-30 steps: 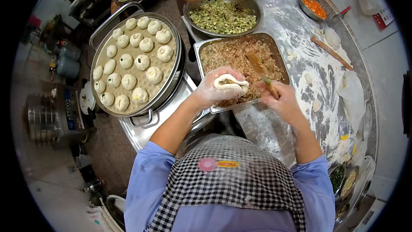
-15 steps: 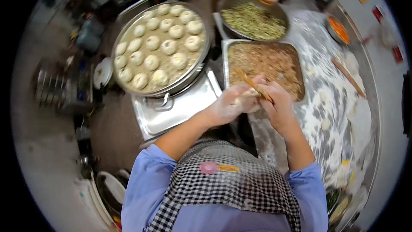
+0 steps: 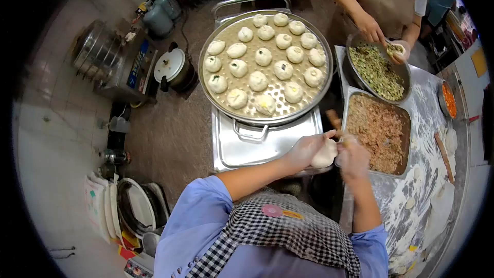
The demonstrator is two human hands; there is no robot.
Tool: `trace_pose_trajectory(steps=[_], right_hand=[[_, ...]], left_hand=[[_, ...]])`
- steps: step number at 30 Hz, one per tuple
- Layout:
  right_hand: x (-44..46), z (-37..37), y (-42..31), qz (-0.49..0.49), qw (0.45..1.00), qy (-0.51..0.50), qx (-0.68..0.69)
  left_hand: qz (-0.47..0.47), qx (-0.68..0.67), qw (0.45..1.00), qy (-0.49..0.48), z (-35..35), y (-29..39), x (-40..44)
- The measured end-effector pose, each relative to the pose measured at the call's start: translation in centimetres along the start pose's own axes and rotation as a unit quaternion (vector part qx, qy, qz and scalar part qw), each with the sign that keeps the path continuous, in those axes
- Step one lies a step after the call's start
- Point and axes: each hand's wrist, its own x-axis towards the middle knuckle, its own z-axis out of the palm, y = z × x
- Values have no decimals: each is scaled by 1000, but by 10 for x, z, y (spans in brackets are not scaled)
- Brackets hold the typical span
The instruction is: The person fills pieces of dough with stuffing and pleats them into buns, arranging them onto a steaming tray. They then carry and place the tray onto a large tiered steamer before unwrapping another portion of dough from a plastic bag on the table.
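Note:
My left hand (image 3: pixel 304 153), in a thin clear glove, is curled around a pale dough bun (image 3: pixel 324 155) at the near-left corner of the meat filling tray. Close against the bun is my right hand (image 3: pixel 355 160), gloved and slightly blurred, its fingers closed. A wooden spatula (image 3: pixel 333 120) sticks out from between its thumb and fingers, pointing up and away. Whether the fingertips also pinch the dough edge is hard to see. Minced meat filling (image 3: pixel 375 131) lies in the rectangular metal tray (image 3: pixel 409 149) just beyond my right hand.
A round perforated steamer tray (image 3: pixel 206 90) with several buns stands on a metal stand ahead. A co-worker's hands (image 3: pixel 369 27) fill a bun over a bowl of green filling (image 3: pixel 378 72). Right, a floured worktop (image 3: pixel 396 201) bears a rolling pin (image 3: pixel 443 157) and dough pieces.
The view has turned left and tilted up, so the steamer tray and the co-worker show more fully. My hands have drawn back from above the meat tray, still holding bun and spatula.

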Motion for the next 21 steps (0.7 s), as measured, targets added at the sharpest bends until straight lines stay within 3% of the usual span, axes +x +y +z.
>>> trace_pose_trajectory(steps=[1,2,3,4,6,7,8,9,12,13,15,18,19,21], right_hand=[[8,-5,8,108,992,13,-71],[14,-8,32,205,974,48,-84],[11,-11,74,159,974,145,-70],[10,-13,107,113,963,240,-56],[14,-27,121,260,934,242,-47],[2,-15,182,153,918,304,-203],[1,-10,182,194,913,276,-229],[0,-5,178,236,905,247,-254],[-8,18,148,255,896,237,-274],[-9,25,129,262,899,218,-273],[-9,35,81,273,905,183,-272],[-23,43,42,282,919,151,-232],[-27,46,32,284,923,140,-220],[-31,53,10,288,929,154,-175]], left_hand=[[-130,-174,976,15,-15,6,2],[-169,-251,951,60,-38,16,7],[-165,-279,937,127,-63,31,9],[-99,-291,941,139,-103,33,21],[-30,-217,926,308,-175,74,52],[29,-162,927,337,-218,87,69],[43,-189,890,413,-247,107,86],[132,-79,894,421,-299,98,111],[208,101,881,413,-382,108,152],[172,143,880,419,-417,93,168],[33,188,908,374,-413,106,158],[-75,185,906,372,-424,117,149],[20,303,898,319,-483,92,166],[30,276,919,280,-490,112,148]])
